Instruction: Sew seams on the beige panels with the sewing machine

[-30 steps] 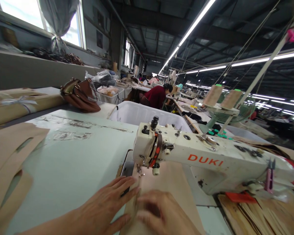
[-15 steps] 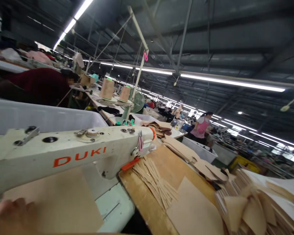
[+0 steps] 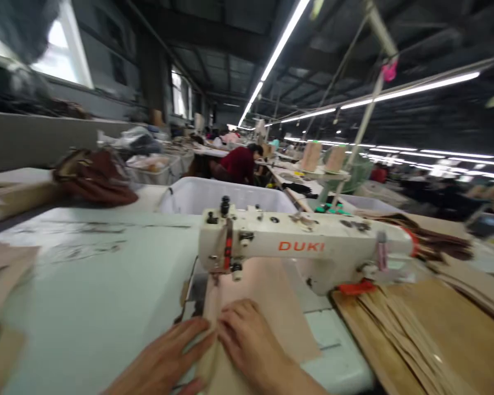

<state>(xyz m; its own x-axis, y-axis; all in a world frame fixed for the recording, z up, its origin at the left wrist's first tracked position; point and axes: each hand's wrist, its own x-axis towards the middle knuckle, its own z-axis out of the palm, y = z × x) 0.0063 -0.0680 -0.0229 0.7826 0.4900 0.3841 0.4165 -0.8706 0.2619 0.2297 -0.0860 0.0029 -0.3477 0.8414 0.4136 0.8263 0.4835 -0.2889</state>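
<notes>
A beige sheet piece (image 3: 271, 296) lies on the sewing machine bed under the machine arm. A narrow strip (image 3: 211, 312) runs along its left edge up to the presser foot. The white sewing machine (image 3: 313, 241) carries the orange lettering "DUKI". My left hand (image 3: 168, 351) rests at the strip's left side, fingers stretched out and thumb apart. Close beside it, my right hand (image 3: 251, 340) presses on the sheet piece, its fingers bent and together at the strip. What lies beneath the right fingertips is hidden.
A wooden board (image 3: 448, 318) with thin beige strips (image 3: 399, 329) stands right of the machine. Beige pieces (image 3: 8, 274) lie at the left. Behind the machine is a white bin (image 3: 230, 192); thread cones (image 3: 312, 156) stand beyond. A person in dark red (image 3: 236, 164) bends over farther back.
The view has swung left and down, bringing the needle end and left tabletop into sight. Both hands now show at the sheet piece near the presser foot; earlier only one blurred hand was visible.
</notes>
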